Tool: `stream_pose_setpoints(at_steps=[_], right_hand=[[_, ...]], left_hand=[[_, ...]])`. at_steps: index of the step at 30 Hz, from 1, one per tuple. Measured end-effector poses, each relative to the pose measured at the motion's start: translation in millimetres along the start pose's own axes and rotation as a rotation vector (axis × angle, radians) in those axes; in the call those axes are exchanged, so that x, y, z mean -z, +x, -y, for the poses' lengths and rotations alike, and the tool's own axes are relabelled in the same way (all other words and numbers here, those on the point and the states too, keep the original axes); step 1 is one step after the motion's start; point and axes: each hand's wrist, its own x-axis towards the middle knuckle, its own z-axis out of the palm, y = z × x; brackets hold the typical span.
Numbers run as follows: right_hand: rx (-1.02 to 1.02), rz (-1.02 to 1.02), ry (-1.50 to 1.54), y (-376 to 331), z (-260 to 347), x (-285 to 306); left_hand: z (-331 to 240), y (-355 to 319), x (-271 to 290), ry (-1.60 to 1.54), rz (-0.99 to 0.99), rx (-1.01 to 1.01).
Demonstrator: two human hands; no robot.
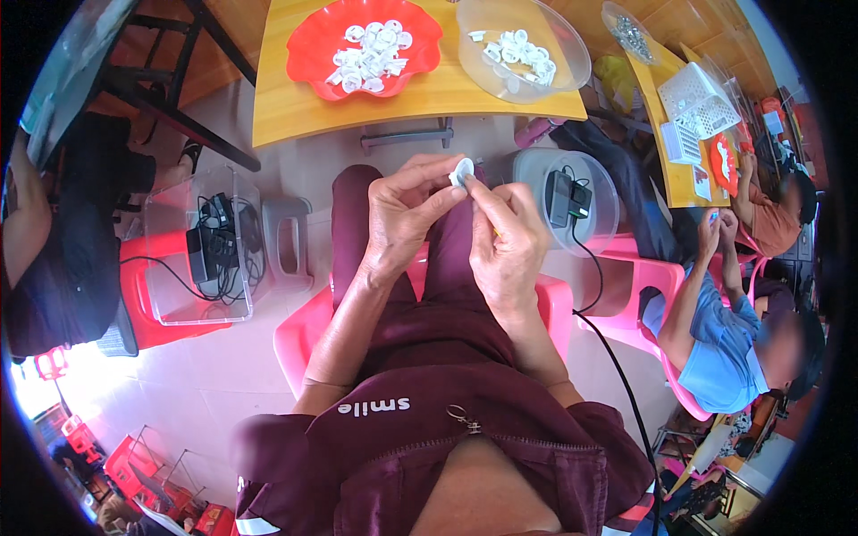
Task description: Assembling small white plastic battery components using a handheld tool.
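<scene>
A small round white plastic piece (pixel 462 170) is held up between my two hands, above my lap. My left hand (pixel 407 201) pinches it by the edge between thumb and fingers. From the other side, the thumb and index finger of my right hand (pixel 509 228) press against its lower part, where a greyish spot shows. Beyond my hands, a red scalloped bowl (pixel 304 54) on the yellow table holds a heap of similar white pieces (pixel 368 58). Beside it, a clear round plastic bowl (pixel 572 54) contains more white pieces (pixel 514 55).
The yellow table (pixel 277 112) lies in front of my knees. A clear bin with black cables (pixel 214 250) stands at left, and a clear tub with black adapters (pixel 567 196) at right. A black cable (pixel 617 366) runs past my chair. Several people sit nearby, one in blue (pixel 715 330).
</scene>
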Motion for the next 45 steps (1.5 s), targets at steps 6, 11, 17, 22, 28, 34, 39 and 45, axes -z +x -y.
stream_pose_setpoints(at_steps=[6,11,17,22,28,34,39,45], right_hand=[[-0.018,0.044,-0.038,4,5,1],[-0.032,0.062,-0.116,3,7,1],[-0.031,0.137,-0.158,5,2,5],[-0.037,0.205,0.045,9,-9,13],[-0.025,0.071,0.150,5,-9,2],[-0.002,0.026,0.119,4,-8,-3],[0.019,-0.022,0.035,1,-6,-9],[0.049,-0.052,-0.044,-1,-7,-15]], left_hand=[[2,-1,1,0.099,-0.035,-0.084],[5,0,1,0.170,-0.041,-0.122],[8,0,6,0.207,-0.031,-0.125],[5,-3,9,-0.142,-0.027,0.197],[4,-2,7,-0.213,0.003,0.201],[2,-2,1,-0.210,-0.033,0.193],[8,-2,0,-0.166,-0.044,0.137],[14,-1,-6,-0.161,-0.140,0.084]])
